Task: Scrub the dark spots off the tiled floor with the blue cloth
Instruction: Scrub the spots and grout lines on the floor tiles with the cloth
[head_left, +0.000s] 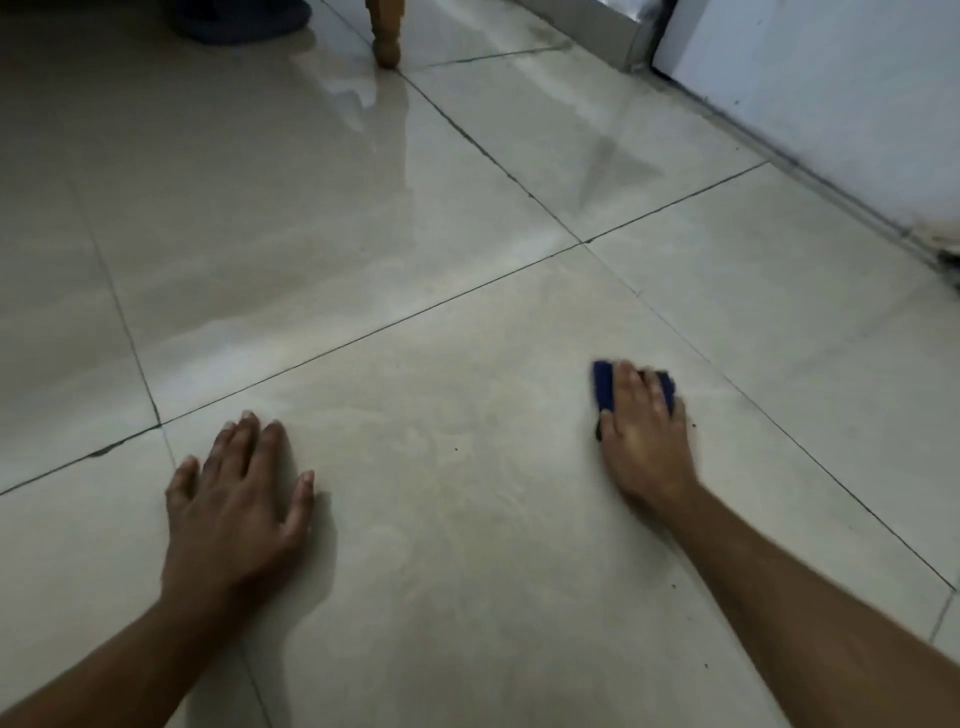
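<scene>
The left hand (236, 499) lies flat on the tiled floor (457, 519), fingers spread and straight, holding nothing. The right hand (641, 431) presses down on the blue cloth (603, 383), fingers laid over it; the cloth shows ahead of and left of the fingers, blurred. Small dark spots (455, 449) dot the tile between the two hands, and more lie just right of the right hand. Far ahead of the left hand stands a wooden furniture leg (385, 36); a white wall (831, 88) runs beyond the right hand.
</scene>
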